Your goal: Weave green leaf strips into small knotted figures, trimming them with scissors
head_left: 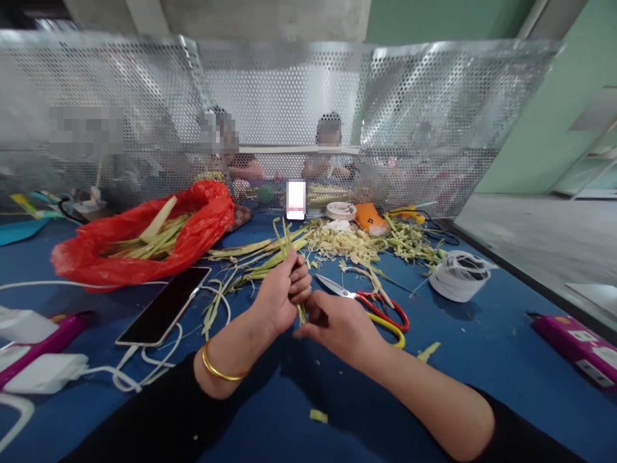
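Observation:
My left hand (282,289) is closed in a fist around a bundle of green-yellow leaf strips (285,243) that stand up out of it; a gold bangle circles that wrist. My right hand (337,325) pinches the lower end of the same strips just below the left fist. Both hands hover over the blue table (482,360). Red and yellow handled scissors (373,305) lie just right of my hands, blades pointing left.
A red plastic bag (144,241) of leaf strips lies at left. A phone (164,305) on a white cable sits near my left arm. Leaf scraps (366,244), a white tape roll (460,275), magenta boxes (576,347) and a perforated metal screen (308,122) with people behind surround them.

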{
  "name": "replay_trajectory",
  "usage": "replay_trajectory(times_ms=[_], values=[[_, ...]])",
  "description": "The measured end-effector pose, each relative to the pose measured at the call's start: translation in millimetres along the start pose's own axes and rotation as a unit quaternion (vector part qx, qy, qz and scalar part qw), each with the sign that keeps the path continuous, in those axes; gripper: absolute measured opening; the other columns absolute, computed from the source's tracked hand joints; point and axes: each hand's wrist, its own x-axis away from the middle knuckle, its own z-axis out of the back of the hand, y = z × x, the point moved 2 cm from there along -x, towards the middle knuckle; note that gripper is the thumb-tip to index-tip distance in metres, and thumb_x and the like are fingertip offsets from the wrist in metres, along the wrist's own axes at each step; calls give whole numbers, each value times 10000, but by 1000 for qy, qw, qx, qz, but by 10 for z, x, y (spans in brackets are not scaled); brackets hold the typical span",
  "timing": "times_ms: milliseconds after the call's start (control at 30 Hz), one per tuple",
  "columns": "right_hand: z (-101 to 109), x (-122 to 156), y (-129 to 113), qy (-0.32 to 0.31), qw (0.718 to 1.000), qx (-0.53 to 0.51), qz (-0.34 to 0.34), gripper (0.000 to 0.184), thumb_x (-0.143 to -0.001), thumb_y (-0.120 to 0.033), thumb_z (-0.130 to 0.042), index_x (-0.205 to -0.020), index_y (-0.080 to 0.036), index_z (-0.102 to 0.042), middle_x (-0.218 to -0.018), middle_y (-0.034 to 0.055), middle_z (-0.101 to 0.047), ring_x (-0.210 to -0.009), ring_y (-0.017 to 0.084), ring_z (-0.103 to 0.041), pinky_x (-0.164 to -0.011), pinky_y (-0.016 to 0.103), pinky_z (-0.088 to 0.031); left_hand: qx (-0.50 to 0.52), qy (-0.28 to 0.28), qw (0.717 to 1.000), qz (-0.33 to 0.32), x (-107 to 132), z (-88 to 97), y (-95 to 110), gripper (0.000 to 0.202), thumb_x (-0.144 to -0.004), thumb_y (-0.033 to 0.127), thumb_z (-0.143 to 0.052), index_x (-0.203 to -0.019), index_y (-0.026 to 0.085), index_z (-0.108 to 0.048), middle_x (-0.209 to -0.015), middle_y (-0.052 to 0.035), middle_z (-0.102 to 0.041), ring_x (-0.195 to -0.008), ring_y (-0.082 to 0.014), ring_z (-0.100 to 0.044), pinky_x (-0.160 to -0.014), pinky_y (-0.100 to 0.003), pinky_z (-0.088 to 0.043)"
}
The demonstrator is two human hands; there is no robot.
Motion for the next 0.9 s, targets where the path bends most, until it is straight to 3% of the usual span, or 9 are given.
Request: replay_trajectory(times_ms=[133, 200, 300, 400, 467, 633, 700, 800, 900], values=[[42, 6, 25, 16, 999, -19, 35, 312, -703, -442, -748, -718, -210, -540, -662, -10, -644, -585, 148, -552, -545, 259, -320, -26, -15, 1000, 6, 16, 5, 13, 395, -883, 496, -536, -682, 168, -450, -456, 116, -253, -324, -19, -136, -304, -137, -109], [88, -17, 71, 60, 996, -56, 38, 296, -756, -462, -689, -714, -210, -539, -651, -9, -623, -584, 146, -540, -547, 261, -337, -33, -27, 999, 20, 34, -3, 12, 453, -868, 576, -497, -683, 163, -465, -454, 112, -250, -334, -20, -117, -318, -144, -88], [183, -85, 154, 138, 979, -148, 7, 250, -841, -439, -574, -758, -203, -590, -660, 0, -607, -592, 147, -540, -565, 267, -378, -59, -47, 996, 53, 76, -27, -24, 534, -860, 659, -400, -698, 160, -498, -455, 105, -253, -346, -24, -119, -342, -149, -79], [279, -153, 212, 176, 946, -270, -43, 272, -812, -424, -578, -889, -177, -663, -631, -7, -589, -554, 140, -531, -557, 268, -403, -107, -37, 991, 72, 122, -48, -100, 485, -849, 637, -454, -716, 172, -503, -473, 108, -261, -354, -24, -114, -363, -152, -64], [327, -177, 228, 176, 922, -339, -67, 322, -784, -430, -601, -935, -158, -679, -532, -38, -528, -483, 117, -474, -513, 252, -371, -146, -26, 986, 81, 149, -59, -165, 456, -820, 623, -520, -719, 178, -503, -487, 108, -283, -360, -22, -126, -375, -153, -66], [346, -188, 227, 84, 886, -451, -60, 333, -744, -462, -671, -836, -143, -690, -418, -79, -427, -399, 69, -359, -445, 216, -270, -262, -47, 958, 105, 201, -86, -293, 514, -762, 676, -546, -682, 170, -510, -477, 95, -333, -362, -21, -170, -381, -156, -88], [353, -191, 252, 97, 868, -481, -73, 345, -726, -484, -690, -758, -140, -680, -413, -74, -429, -395, 68, -370, -432, 213, -267, -280, -58, 952, 113, 215, -98, -306, 528, -758, 686, -540, -687, 162, -538, -470, 90, -352, -346, -19, -182, -373, -159, -91], [393, -206, 310, 153, 848, -500, -89, 347, -694, -488, -719, -680, -146, -659, -415, -76, -413, -374, 58, -346, -398, 210, -247, -275, -64, 950, 132, 221, -110, -292, 603, -783, 718, -454, -770, 138, -618, -527, 23, -507, -346, -48, -385, -368, -162, -233], [437, -225, 356, 182, 838, -507, -85, 329, -678, -465, -739, -667, -147, -657, -444, -77, -409, -366, 50, -341, -376, 206, -234, -283, -61, 944, 156, 206, -95, -286, 669, -799, 733, -386, -844, 118, -648, -703, -89, -660, -544, -151, -638, -510, -218, -442]])
